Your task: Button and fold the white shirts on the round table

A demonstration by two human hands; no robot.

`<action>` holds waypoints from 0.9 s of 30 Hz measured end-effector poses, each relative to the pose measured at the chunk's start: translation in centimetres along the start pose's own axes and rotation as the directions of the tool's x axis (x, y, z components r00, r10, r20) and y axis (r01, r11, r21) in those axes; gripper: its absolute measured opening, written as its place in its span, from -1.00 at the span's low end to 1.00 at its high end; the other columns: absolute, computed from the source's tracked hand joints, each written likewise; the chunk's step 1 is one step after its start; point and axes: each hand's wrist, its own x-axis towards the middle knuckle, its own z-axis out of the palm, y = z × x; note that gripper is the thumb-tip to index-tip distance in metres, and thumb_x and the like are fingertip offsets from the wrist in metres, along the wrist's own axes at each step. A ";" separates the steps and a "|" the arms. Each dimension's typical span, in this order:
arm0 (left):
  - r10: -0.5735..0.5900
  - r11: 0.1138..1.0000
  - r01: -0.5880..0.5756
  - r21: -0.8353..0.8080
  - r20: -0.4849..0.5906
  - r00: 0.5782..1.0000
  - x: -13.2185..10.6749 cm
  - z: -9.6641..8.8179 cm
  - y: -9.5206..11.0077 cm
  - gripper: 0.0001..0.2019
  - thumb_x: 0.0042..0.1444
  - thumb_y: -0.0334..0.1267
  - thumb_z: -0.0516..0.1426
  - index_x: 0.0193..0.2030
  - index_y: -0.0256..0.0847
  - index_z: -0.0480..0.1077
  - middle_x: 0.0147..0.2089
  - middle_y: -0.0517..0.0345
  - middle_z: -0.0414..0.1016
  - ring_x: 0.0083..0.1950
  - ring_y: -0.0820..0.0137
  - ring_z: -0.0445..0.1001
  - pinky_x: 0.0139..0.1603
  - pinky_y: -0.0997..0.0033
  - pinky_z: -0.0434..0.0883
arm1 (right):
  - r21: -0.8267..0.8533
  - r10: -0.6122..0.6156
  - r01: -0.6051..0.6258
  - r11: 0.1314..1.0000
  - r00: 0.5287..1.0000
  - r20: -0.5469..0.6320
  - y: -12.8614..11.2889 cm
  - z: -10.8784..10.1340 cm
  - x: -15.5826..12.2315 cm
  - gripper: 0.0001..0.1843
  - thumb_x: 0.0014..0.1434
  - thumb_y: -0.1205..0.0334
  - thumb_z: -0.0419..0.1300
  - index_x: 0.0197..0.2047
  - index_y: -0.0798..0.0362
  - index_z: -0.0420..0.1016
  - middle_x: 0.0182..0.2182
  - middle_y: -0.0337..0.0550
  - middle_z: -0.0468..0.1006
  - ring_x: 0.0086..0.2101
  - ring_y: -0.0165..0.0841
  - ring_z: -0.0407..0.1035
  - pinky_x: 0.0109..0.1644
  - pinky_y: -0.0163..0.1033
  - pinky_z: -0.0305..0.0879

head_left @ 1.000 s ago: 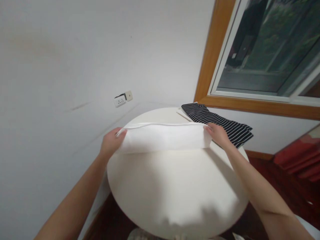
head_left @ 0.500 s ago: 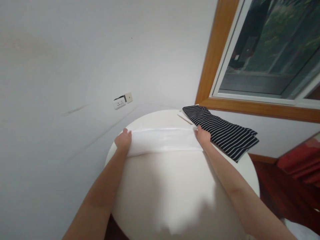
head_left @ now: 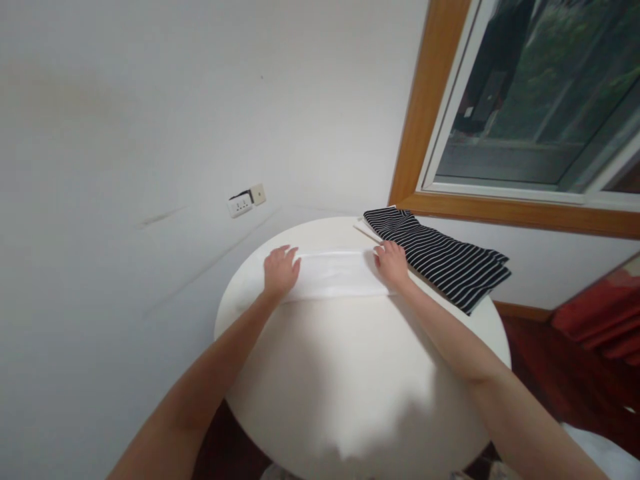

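A folded white cloth (head_left: 336,275) lies flat on the far half of a round white table (head_left: 350,373). My left hand (head_left: 280,270) rests palm down on the cloth's left end, fingers stretched out and apart. My right hand (head_left: 392,263) lies flat on the cloth's right end, fingers also extended. Both hands press on the cloth and hold nothing. A black garment with thin white stripes (head_left: 440,259) lies folded at the table's back right, just beyond my right hand.
A thin pale stick (head_left: 367,234) lies by the striped garment. A white wall with a socket (head_left: 240,203) stands behind the table. A wood-framed window (head_left: 520,212) is at the right, red fabric (head_left: 600,313) below it.
The white cloth was lifted and folded away from me, then laid flat. My hands let go of its ends, moved inward and now lie open on top of it.
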 end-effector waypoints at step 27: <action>0.264 0.964 -0.242 -0.106 0.435 0.861 -0.8 4.8 -2.6 -0.48 0.32 -0.02 -0.22 0.34 -0.07 0.11 0.42 0.11 0.02 0.43 0.24 -0.03 0.37 0.12 -0.03 | 0.247 -0.093 -0.012 0.969 0.909 0.407 -1.3 4.6 -1.0 -0.41 0.37 -0.06 -0.32 0.38 -0.09 -0.01 0.39 -0.23 -0.12 0.35 -0.33 -0.27 0.37 -0.01 -0.37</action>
